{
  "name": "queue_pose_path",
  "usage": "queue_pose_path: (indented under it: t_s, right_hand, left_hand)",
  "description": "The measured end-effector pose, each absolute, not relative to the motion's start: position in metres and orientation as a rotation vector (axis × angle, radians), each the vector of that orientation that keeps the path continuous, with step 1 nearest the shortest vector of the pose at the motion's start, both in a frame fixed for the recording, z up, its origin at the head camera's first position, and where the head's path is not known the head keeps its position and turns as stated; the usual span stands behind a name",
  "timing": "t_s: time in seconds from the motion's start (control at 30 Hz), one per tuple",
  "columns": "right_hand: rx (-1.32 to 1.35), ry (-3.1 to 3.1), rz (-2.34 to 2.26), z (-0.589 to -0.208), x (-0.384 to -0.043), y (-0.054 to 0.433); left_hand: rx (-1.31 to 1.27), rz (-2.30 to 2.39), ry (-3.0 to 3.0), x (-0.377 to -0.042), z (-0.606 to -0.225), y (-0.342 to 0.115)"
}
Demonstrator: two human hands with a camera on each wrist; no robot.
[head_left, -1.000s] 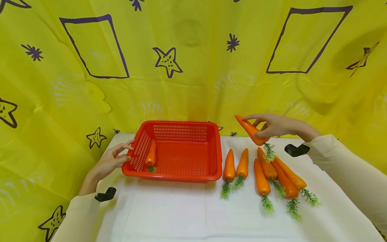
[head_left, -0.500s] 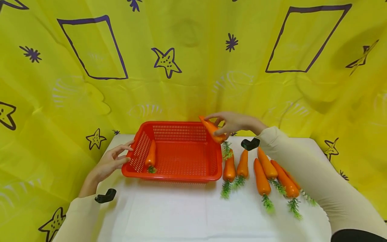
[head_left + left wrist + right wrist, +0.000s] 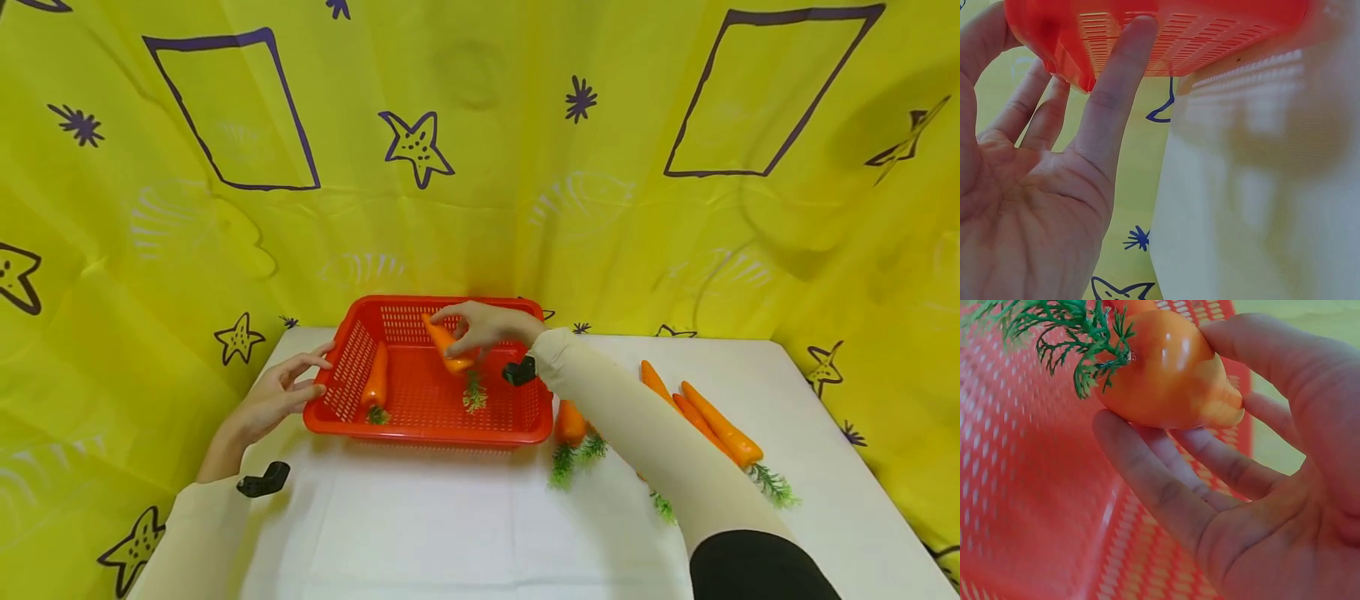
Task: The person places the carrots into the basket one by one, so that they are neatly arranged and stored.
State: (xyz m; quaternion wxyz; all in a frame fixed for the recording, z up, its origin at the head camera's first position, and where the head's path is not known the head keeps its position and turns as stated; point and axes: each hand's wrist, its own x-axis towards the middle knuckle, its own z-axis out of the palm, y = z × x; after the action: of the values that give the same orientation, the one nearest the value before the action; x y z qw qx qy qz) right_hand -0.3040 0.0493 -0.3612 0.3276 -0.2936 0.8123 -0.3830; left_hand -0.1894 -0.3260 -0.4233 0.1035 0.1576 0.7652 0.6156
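Observation:
A red perforated plastic basket (image 3: 431, 434) stands on the white-covered table. My left hand (image 3: 272, 406) holds its left side by the rim; in the left wrist view one finger (image 3: 1119, 69) lies against the outer wall. Over the basket's inside, my right hand (image 3: 487, 327) grips an orange carrot (image 3: 442, 340) with feathery green leaves, tilted with its leafy end lower. The right wrist view shows thumb and fingers around the carrot's body (image 3: 1163, 375). Another carrot (image 3: 377, 377) lies along the basket's left inner wall.
Right of the basket, a carrot (image 3: 572, 425) lies partly behind my right sleeve (image 3: 637, 425). More carrots (image 3: 722, 423) lie farther right, some hidden by that arm. A yellow patterned curtain (image 3: 480, 167) hangs behind the table (image 3: 420, 533).
My right hand has carried the carrot leftward from above the loose carrots, across the basket's right rim and into the space over its inside. The left hand stays at the rim.

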Motion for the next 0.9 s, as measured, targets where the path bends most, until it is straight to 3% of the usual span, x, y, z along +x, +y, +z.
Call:
queue_pose_path:
  t_s: [0.43, 0.9]
  right_hand:
    - [-0.630, 2.023, -1.096, -0.404, -0.298, -0.016]
    - [-0.546, 2.017, -1.160, -0.417, -0.293, -0.044]
  left_hand:
    - [0.431, 1.810, 2.265, -0.190, -0.423, -0.325]
    - [0.437, 1.791, 2.285, -0.193, -0.425, -0.327]
